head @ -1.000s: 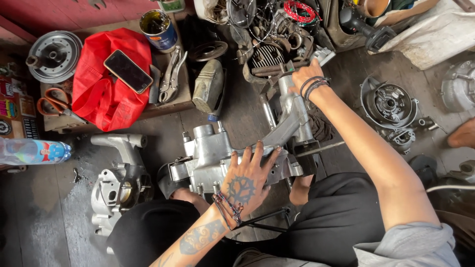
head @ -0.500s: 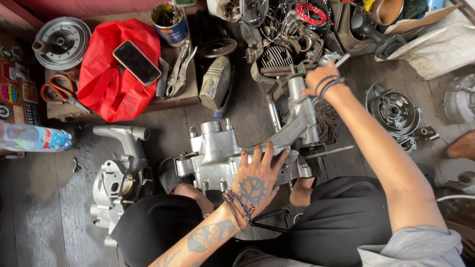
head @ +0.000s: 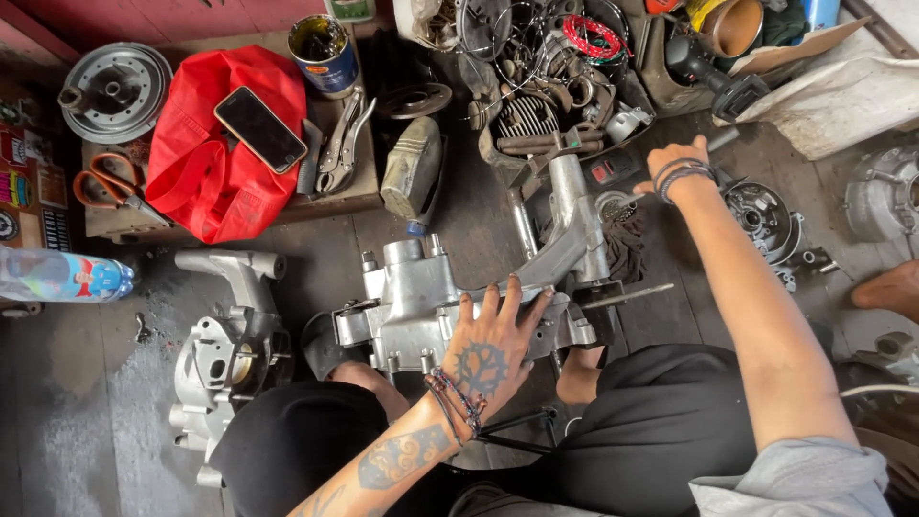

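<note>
**Both hands on a motor casing on the workshop floor**

The person sits on the floor with a grey metal engine casing (head: 421, 302) lying between the knees, in front of black trousers. The left hand (head: 493, 340) lies flat on top of the casing with the fingers spread wide, pressing down rather than gripping. The right hand (head: 675, 163) is stretched out past the far end of the casing's long arm (head: 574, 225), near a dark power tool (head: 613, 172); the wrist carries dark bands, and the fingers are turned away, so whether they are curled round anything cannot be told. The two hands are well apart.

To the left of the casing a second, similar casing half (head: 225, 345) lies on the floor. Behind it sits a low wooden board (head: 330, 196) bearing a red bag (head: 206, 158) with a phone (head: 260, 129) on top, locking pliers (head: 347, 139) just beside the bag, and scissors with orange handles (head: 100, 191) at the board's left end. A tin can (head: 324, 53) stands at the back of the board, and a round metal drum (head: 115, 91) lies at the far left. A plastic bottle (head: 57, 275) lies on its side at the left edge. A heap of loose metal parts (head: 536, 67) fills the floor beyond the casing, and another round engine part (head: 761, 215) rests right of the forearm.
</note>
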